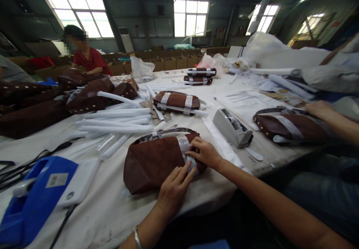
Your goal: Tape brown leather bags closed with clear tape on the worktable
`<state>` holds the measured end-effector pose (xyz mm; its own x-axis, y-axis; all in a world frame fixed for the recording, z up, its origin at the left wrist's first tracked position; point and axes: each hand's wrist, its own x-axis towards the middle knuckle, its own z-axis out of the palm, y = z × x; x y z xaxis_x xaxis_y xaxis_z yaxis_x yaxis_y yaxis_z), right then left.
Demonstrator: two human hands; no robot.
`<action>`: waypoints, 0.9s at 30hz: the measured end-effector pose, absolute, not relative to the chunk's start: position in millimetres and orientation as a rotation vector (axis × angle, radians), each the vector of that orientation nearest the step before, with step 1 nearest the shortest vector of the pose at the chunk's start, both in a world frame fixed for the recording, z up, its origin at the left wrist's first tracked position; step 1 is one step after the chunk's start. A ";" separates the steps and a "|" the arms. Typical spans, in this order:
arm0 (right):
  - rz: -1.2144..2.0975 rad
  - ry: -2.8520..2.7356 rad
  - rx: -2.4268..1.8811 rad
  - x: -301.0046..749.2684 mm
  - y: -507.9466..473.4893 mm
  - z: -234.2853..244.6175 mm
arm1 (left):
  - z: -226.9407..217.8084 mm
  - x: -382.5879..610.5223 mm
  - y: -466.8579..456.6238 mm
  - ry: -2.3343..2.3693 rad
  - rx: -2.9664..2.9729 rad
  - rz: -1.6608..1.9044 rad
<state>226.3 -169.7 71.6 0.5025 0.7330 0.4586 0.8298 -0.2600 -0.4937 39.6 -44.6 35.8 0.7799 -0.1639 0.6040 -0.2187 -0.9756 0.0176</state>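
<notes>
A brown leather handbag (153,163) lies on its side at the table's near edge, its dark handle folded along the far side. A shiny translucent strip (183,144) wraps around its right part. My left hand (174,189) rests on the front of the bag with fingers stretched out, fingertips on the strip's lower end. Just above, my right hand (206,153) has its fingers bent in a pinch at the strip near the bag's right end. The bag's underside is hidden.
A grey tape dispenser (232,127) stands to the right, a blue one (39,196) at left. White rolled tubes (117,122) and brown bags (86,95) lie beyond. At right, a co-worker's hand (319,110) touches a strapped bag (291,125). Another person in red (92,60) works behind.
</notes>
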 end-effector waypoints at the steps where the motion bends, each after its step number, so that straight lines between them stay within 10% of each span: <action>1: -0.156 -1.255 -2.066 227.6 -168.3 73.8 | 37.7 39.8 -45.6 -0.309 2.893 0.925; 27: -0.123 -1.026 -2.240 232.2 -161.0 79.5 | 52.9 60.6 -34.9 -0.463 2.861 0.712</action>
<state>232.2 -161.0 79.5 0.6873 0.6417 0.3404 0.7040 -0.4730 -0.5298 60.6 -34.9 52.9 0.8391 -0.2586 0.4786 -0.3331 -0.9398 0.0762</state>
